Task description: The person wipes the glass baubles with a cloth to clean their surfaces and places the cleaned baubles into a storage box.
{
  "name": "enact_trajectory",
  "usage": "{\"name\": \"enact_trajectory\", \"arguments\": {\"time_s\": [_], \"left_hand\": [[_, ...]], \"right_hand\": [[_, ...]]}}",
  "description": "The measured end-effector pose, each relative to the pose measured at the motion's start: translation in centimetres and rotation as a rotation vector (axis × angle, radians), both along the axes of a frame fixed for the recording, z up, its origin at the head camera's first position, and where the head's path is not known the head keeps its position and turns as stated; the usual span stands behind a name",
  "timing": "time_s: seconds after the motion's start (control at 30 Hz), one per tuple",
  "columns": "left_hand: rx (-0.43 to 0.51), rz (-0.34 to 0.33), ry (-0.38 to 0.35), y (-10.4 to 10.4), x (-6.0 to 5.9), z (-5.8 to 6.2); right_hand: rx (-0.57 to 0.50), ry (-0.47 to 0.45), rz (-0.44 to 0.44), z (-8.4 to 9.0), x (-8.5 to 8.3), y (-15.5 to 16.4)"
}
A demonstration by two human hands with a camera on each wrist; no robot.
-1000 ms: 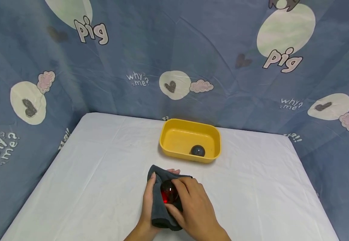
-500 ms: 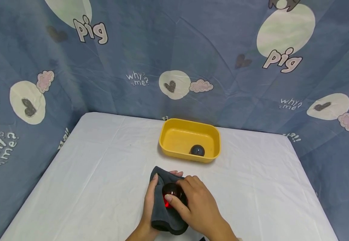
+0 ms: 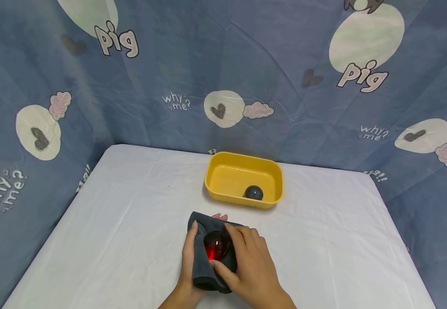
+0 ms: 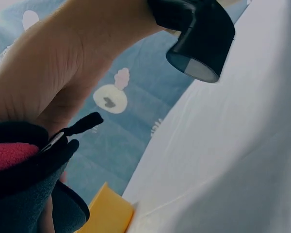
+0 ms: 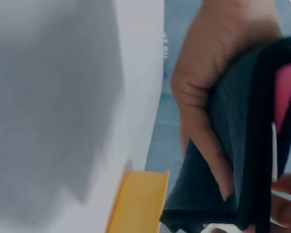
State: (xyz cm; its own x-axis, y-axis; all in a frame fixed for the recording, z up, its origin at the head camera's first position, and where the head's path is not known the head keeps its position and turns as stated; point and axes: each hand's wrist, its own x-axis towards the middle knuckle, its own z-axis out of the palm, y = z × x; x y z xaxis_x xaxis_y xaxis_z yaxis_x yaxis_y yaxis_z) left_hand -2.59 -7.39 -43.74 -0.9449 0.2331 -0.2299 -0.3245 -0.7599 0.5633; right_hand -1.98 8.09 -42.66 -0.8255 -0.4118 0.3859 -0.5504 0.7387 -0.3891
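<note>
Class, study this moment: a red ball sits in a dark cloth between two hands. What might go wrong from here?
1. The glossy red ball may slip from the right hand and roll across the table.
2. The grey cloth, cupped by the left hand, might slide off.
3. A loose ball could strike the yellow tub nearby.

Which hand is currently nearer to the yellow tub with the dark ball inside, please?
Right. The right hand grips the red ball just below the yellow tub; the left hand, holding the cloth, sits further left.

I note a glossy red ball (image 3: pixel 216 248) on matt fleecy grey cloth (image 3: pixel 202 268); smooth yellow plastic tub (image 3: pixel 225 175); creased white sheet (image 3: pixel 123 223).
</note>
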Motion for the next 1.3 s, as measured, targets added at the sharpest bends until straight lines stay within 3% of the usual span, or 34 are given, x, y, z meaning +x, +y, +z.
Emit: {"name": "enact_trajectory", "arguments": {"time_s": [0.17, 0.33, 0.57, 0.9, 1.07, 1.3], "left_hand": [[0.015, 0.027, 0.007, 0.2, -0.1, 0.1], [0.01, 0.037, 0.014, 0.3, -0.1, 0.2], [-0.005, 0.027, 0.038, 0.2, 0.0, 0.3], [-0.039, -0.002, 0.053, -0.1, 0.2, 0.7], [-0.031, -0.011, 0.045, -0.1, 0.2, 0.7], [-0.001, -0.03, 0.034, 0.0, 0.3, 0.8]], "right_hand": [[-0.034, 0.159, -0.033, -0.3, 0.0, -0.2], [-0.046, 0.191, -0.012, -0.6, -0.1, -0.4], [-0.073, 0.124, 0.017, -0.6, -0.1, -0.5], [-0.188, 0.085, 0.14, -0.4, -0.9, 0.3], [-0.206, 0.023, 0.159, -0.2, -1.1, 0.6], [-0.279, -0.141, 0.192, 0.1, -1.4, 1.3]]}}
